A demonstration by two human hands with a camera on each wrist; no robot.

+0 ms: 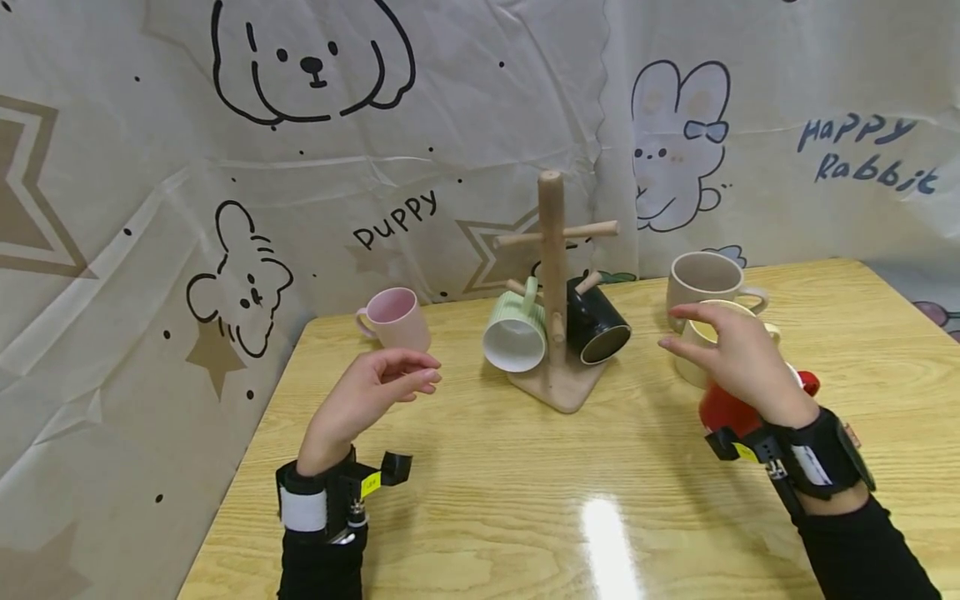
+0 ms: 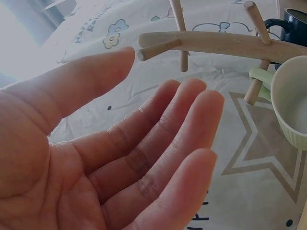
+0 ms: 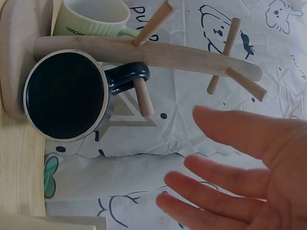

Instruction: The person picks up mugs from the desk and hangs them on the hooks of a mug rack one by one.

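My left hand (image 1: 375,392) hovers over the table's left side with relaxed fingers and nothing in it, just in front of a pink mug (image 1: 401,321). On the right, my right hand (image 1: 738,358) is held in the air, thumb apart from the fingers, its palm bare in the right wrist view. It overlaps a cream mug (image 1: 692,367) and a red mug (image 1: 723,410) in the head view. Between the hands stands a wooden mug rack (image 1: 551,250). A light green mug (image 1: 514,333) and a black mug (image 1: 596,321) hang by their handles on its lower pegs.
A grey-beige mug (image 1: 701,279) stands behind the cream one at the back right. The rack's upper pegs (image 1: 592,230) stick out sideways. A printed cloth (image 1: 465,100) hangs along the back and left edges of the wooden table (image 1: 480,517).
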